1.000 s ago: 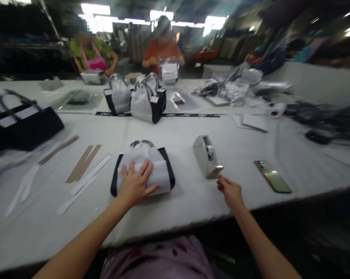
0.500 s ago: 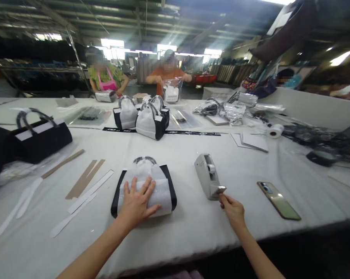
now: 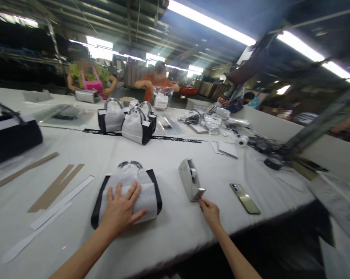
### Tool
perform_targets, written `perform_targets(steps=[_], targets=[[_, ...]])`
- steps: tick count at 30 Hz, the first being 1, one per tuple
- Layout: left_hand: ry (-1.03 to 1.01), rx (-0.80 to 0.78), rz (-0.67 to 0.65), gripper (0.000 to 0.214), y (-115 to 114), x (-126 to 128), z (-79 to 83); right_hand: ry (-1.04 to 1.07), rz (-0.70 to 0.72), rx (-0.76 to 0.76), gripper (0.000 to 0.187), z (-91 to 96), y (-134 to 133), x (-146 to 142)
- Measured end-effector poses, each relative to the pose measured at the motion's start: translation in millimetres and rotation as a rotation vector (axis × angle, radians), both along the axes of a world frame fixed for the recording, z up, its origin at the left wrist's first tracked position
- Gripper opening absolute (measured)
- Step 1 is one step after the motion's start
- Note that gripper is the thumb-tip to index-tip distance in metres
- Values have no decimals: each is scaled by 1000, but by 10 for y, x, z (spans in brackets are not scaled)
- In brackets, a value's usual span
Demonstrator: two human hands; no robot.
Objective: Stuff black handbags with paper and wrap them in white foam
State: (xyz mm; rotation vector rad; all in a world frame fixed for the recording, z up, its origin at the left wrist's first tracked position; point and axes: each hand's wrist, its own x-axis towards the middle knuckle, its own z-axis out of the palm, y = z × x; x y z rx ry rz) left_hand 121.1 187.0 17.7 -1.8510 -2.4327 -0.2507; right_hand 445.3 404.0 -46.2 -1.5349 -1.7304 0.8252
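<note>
Table [image 3: 169,228], one, white-covered: we list everything below as standing or lying on it.

Handbag, black [image 3: 15,135], one: upright at the far left, cut off by the picture's edge.

Wrapped bag [image 3: 147,197], one: dark ends, white wrapping across the middle, handles pointing away; directly before the person, under the left hand.

Standing bags [image 3: 132,126], three: white-wrapped, grouped on the far side of the wrapped bag.

Tape dispenser [image 3: 186,180], one, grey: right of the wrapped bag, apart from it, cutting end toward the person.

Left hand [image 3: 120,207]: fingers spread, palm down on the wrapping.

Right hand [image 3: 211,213]: thumb and fingertips pinched together at the dispenser's cutting end; whether tape lies between them we cannot tell.

Phone [image 3: 245,199], one: flat, to the right of the right hand.

Step in hand, by our judgement: taking tape while the wrapping is pinned. The next move, we think, calls for a firm grip on the tape end and a clean pull against the cutter, with the left palm steady on the wrap.
</note>
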Motion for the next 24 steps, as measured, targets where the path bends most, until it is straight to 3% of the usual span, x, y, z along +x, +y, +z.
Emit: perform_targets(steps=[5,8,10,14,17,20,24], targets=[[20,21,-22,72,-1,-7,-73,-118,79,46,44,299,-121,56],[13,21,-23,70,5,-18,-80,-150,244,34,31,707,-206,-10],[0,18,-19,70,10,-27,-76,-180,440,23,26,1050,-278,-147],[-48,3,-24,72,18,-47,-37,-273,971,11,24,1742,-389,-675],[-71,-8,-29,73,31,-66,0,-380,1288,-56,23,2093,-372,-1214],[-76,-2,-28,73,46,-81,11,-537,1508,-20,18,2220,-292,-1777],[-75,23,-29,74,56,-94,-11,-743,1644,133,14,2166,-221,-2426]])
